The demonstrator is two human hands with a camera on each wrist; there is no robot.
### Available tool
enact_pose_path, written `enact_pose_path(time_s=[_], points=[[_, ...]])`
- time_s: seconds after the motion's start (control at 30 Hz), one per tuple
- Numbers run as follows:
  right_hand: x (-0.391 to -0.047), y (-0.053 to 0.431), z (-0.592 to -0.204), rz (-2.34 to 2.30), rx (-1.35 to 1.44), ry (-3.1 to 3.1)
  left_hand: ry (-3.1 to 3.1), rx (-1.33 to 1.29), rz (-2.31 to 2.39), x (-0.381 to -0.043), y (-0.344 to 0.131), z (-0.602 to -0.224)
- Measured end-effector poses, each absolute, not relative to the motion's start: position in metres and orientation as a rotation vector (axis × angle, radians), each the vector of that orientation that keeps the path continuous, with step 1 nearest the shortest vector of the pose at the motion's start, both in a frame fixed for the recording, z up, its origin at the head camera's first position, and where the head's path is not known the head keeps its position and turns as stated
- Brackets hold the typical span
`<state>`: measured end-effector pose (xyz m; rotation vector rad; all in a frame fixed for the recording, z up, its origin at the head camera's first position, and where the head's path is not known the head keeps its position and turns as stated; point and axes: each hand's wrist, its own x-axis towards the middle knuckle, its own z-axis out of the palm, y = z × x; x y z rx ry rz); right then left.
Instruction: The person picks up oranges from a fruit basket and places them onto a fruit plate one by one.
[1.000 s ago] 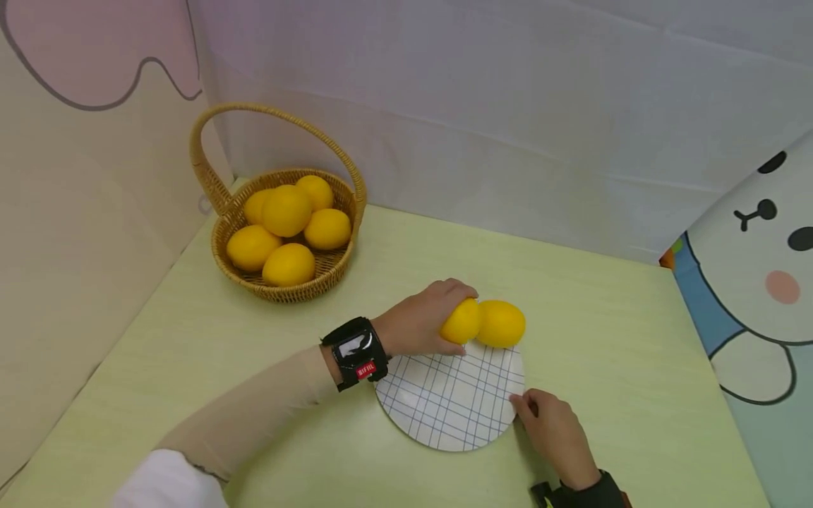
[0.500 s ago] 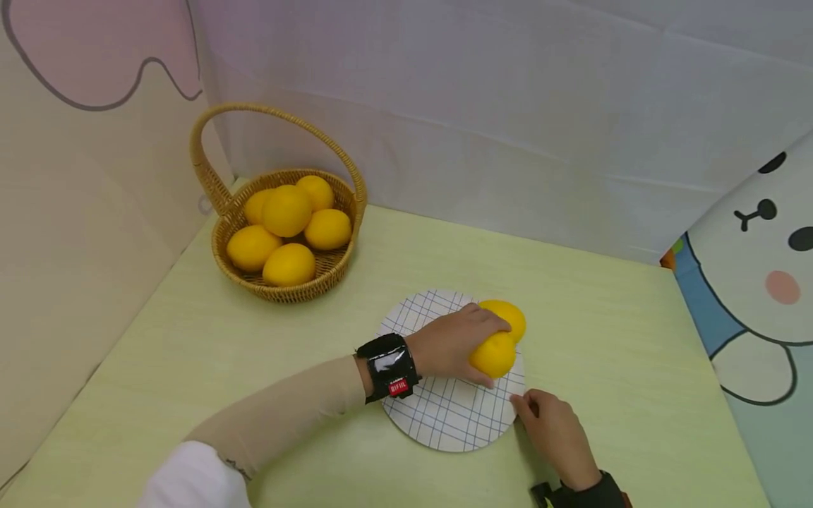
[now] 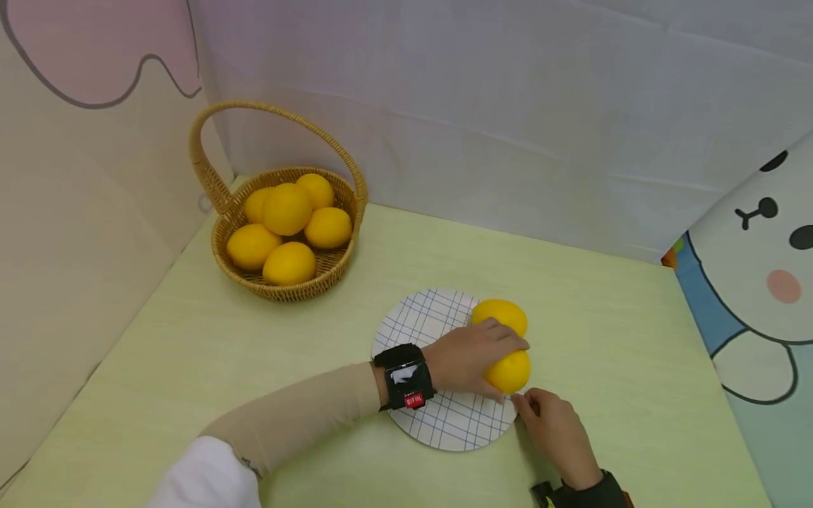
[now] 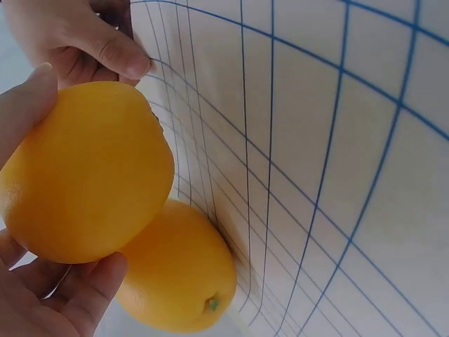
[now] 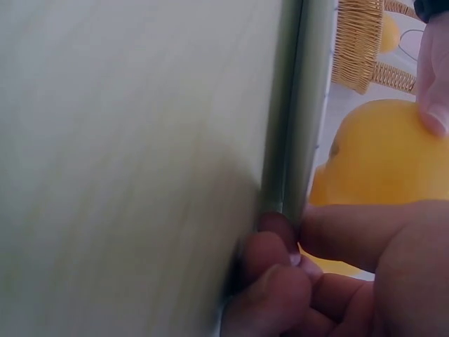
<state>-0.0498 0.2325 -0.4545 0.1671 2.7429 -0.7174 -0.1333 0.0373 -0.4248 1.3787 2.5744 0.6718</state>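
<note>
Yellow fruit (image 3: pixel 510 372), held over right part of checked plate (image 3: pixel 438 423), contact hard to tell. Far left, wicker basket (image 3: pixel 298 291) of more fruit (image 3: pixel 287 209), rear ones partly covered. Next, left hand (image 3: pixel 468 358), thumb and fingers curled round the first fruit, hiding much of it from above. Just behind, second fruit (image 3: pixel 502 312), green stem end (image 4: pixel 212 304) visible only from left wrist. Rightmost, right hand (image 3: pixel 557 430) pinching plate rim, fingertips (image 5: pixel 265 254) beneath visible only from right wrist.

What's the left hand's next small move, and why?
Likely lower the held fruit onto the plate and let go: the left hand has it at the plate's right side, beside another yellow fruit, while the right hand pinches the plate's edge. I can't tell whether the held fruit already touches the plate.
</note>
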Motion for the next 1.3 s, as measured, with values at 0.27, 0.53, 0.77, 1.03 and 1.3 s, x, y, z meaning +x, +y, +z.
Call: enact_pose_path(time_s=[0.27, 0.53, 0.77, 1.03, 1.3], points=[[-0.050, 0.233, -0.454, -0.712, 0.140, 2.760, 2.583, 1.477, 0.594, -0.130, 0.043, -0.428], [-0.051, 0.235, -0.456, -0.713, 0.109, 2.768, 2.627, 1.533, 0.484, -0.129, 0.048, -0.431], [-0.050, 0.234, -0.453, -0.737, 0.136, 2.749, 2.670, 1.536, 0.431, -0.128, 0.050, -0.430], [-0.050, 0.233, -0.454, -0.733, 0.148, 2.746, 2.668, 1.517, 0.437, -0.127, 0.049, -0.432], [-0.050, 0.233, -0.455, -0.722, 0.166, 2.740, 2.672, 1.528, 0.474, -0.128, 0.047, -0.434]])
